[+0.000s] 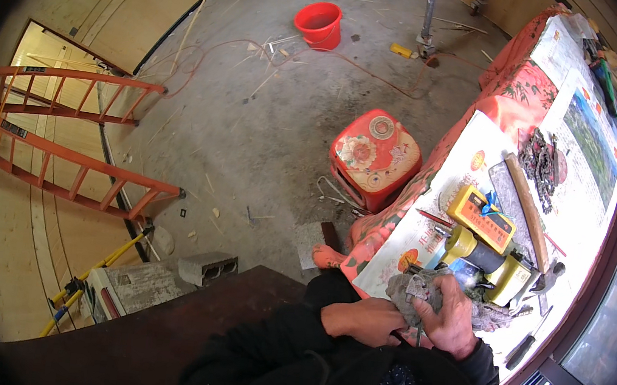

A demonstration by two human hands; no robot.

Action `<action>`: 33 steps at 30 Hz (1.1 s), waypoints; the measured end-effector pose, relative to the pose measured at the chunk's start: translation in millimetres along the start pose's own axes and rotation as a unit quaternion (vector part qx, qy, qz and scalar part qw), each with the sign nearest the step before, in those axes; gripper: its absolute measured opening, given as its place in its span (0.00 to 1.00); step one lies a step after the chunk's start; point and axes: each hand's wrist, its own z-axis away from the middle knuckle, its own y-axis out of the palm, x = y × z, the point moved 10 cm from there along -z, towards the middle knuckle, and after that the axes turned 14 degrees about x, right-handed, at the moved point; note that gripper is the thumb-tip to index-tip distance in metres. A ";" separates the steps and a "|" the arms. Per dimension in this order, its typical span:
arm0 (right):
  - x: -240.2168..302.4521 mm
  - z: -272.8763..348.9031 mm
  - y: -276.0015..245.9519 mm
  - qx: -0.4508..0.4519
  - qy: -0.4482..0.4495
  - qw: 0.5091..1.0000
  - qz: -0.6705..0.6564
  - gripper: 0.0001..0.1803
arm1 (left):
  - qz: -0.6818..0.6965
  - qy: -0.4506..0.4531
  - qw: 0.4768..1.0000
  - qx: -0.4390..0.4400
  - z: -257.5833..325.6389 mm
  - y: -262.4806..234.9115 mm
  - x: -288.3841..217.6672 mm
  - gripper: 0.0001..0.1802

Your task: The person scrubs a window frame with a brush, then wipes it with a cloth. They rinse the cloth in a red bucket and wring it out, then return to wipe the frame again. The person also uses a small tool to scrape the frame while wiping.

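1. Grey, crumpled, unevenly folded cloth, mottled darker in places, is pinched between thumb and fingers of the bare right hand, at its 10 o'clock.
2. Bare left hand: 9 o'clock from the right; fingers partly hidden, grip cannot be told.
3. Yellow-and-black cylindrical tool: 12 o'clock; yellow rectangular box beyond.
4. Wooden-handled hammer: 1 o'clock.

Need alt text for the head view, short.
A person's right hand grips a crumpled gray cloth, left hand close beside it, at a paper-covered table holding a yellow-and-black tool and a yellow box. Beyond, a red bucket stands on a littered concrete floor, an orange ladder to the left.
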 end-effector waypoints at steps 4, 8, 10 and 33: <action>14.5 -5.4 -5.9 0.008 0.024 0.999 0.034 0.24 | 0.073 0.043 0.991 0.099 34.2 -2.9 3.6 0.12; 33.9 -18.2 -20.2 -0.019 0.042 0.999 0.015 0.21 | 0.362 -0.058 0.930 0.003 138.8 -27.9 86.8 0.15; 52.9 -34.4 -24.4 -0.046 0.000 0.997 0.067 0.22 | 0.452 -0.103 0.867 -0.185 201.5 -49.2 164.5 0.15; 39.7 -106.9 52.6 -0.055 0.171 0.937 0.300 0.35 | 0.228 -0.477 0.838 -0.132 111.2 43.7 669.4 0.51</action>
